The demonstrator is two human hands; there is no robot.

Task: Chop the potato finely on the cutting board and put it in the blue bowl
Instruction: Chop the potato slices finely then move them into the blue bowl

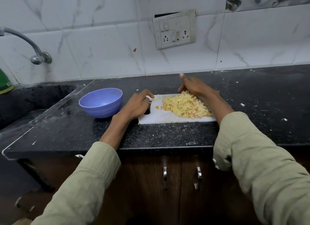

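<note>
Both hands seemingly gripping cutting board (161, 118)

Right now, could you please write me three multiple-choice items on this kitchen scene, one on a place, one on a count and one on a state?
1. Where does the blue bowl stand?
A. on the counter, left of the cutting board
B. in the sink
C. on the board

2. How many cupboard handles show below the counter?
A. none
B. two
C. five

3. In what state is the potato?
A. whole
B. halved
C. diced in a heap

Key: 1 A, the bowl sits beside the board's left end near the left hand. 2 B, two metal handles hang on the doors. 3 C, small cubes lie piled on the board by the right hand.
</note>
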